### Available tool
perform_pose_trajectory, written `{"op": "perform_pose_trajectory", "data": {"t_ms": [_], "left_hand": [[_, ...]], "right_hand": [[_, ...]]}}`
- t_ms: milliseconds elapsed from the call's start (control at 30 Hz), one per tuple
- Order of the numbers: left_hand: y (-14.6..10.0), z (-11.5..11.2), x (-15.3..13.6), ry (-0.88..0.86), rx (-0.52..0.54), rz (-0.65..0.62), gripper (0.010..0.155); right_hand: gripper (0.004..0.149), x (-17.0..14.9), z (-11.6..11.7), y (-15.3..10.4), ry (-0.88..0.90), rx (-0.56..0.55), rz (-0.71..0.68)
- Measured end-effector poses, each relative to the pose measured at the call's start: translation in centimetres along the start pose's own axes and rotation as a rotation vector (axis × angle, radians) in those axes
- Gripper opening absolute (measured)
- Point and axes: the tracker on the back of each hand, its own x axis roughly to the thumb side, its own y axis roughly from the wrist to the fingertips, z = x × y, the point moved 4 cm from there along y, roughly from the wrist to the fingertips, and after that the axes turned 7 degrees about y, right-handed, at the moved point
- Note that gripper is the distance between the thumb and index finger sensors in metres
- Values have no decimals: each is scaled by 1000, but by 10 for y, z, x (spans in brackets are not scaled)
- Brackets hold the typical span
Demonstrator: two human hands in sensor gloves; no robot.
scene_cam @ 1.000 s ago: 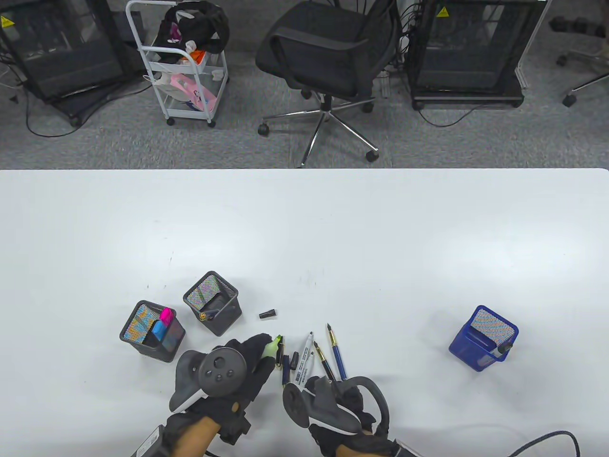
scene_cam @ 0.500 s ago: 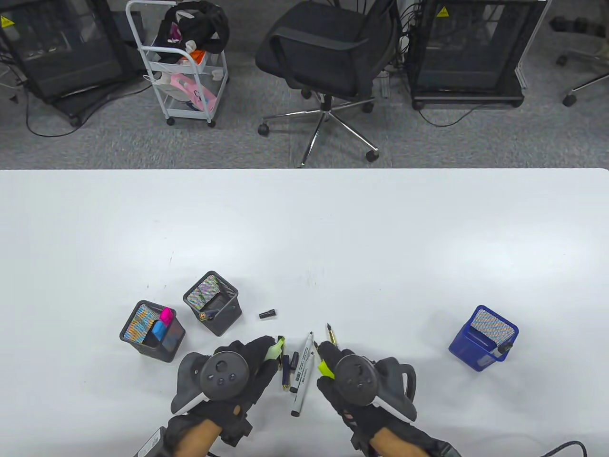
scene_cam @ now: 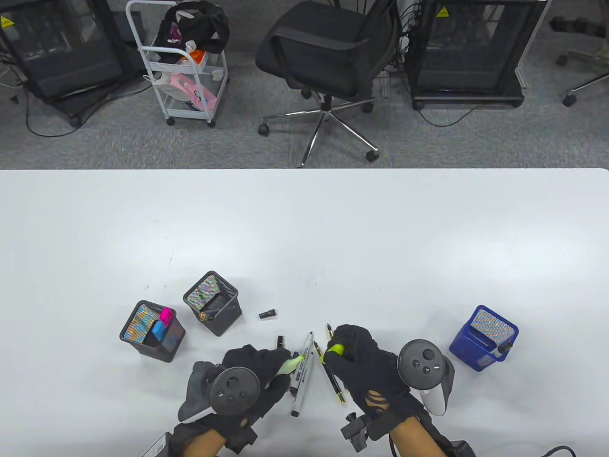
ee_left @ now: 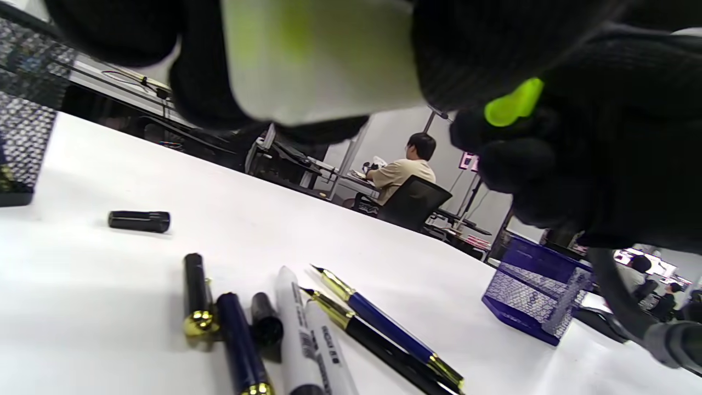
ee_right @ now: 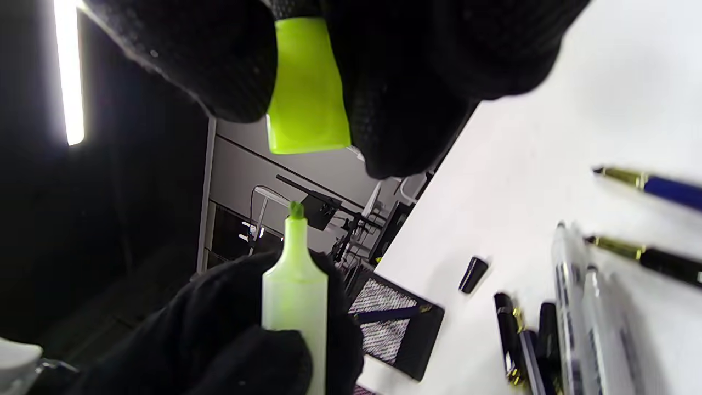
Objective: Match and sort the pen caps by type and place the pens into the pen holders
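While the left hand (scene_cam: pixel 259 369) grips the pale green highlighter (scene_cam: pixel 291 365) by its barrel, the felt tip left bare, the right hand (scene_cam: pixel 354 354) pinches the bright green cap (scene_cam: pixel 337 350) between fingers and thumb. The two hands sit close together above the table (scene_cam: pixel 304 228), tip and cap facing each other but still apart; the right wrist view shows a clear gap between the cap's mouth and the tip.

Under and between the hands lies a loose cluster: two white markers (scene_cam: pixel 302 376) side by side, a black fountain pen (scene_cam: pixel 328 373) with its gold nib uncovered just beside the right hand, and a blue fountain pen (ee_left: pixel 384 323), mostly hidden beneath that hand from above. Next to the left hand's fingers are a black cap with a gold ring (ee_left: pixel 194 296), a dark blue cap (ee_left: pixel 241 345) and a small black marker cap (ee_left: pixel 267 326). Another small black cap (scene_cam: pixel 268 314) lies alone, a little beyond the left hand.

Further out on the left hand's side stand two black mesh holders: the nearer one (scene_cam: pixel 212 303) with a dark pen inside, the outer one (scene_cam: pixel 152 331) with a pink and a blue highlighter. A blue mesh holder (scene_cam: pixel 483 338) stands well off beyond the right hand, holding a marker.
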Motion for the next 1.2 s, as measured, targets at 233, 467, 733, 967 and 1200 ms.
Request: {"op": "perform_pose_trajectory", "data": {"t_ms": [233,467,733,967,1200], "left_hand": [[1,-1,11,28,3,-41,54],[2,-4,15,22,1,-66,55],[5,-7,22,-11,-10,-89,56],[6,-14,26,-56,-48,-101,55],[8,5,27,97,75,-41,50]], "right_hand": [[56,-11,6,2,20,27,51],[54,-15,23,3,27,128,61],[51,-3,29,2,-99,208,68],[51,17,32,-2,-258,193,-12],[51,16,19,-2,-221,126,-52]]}}
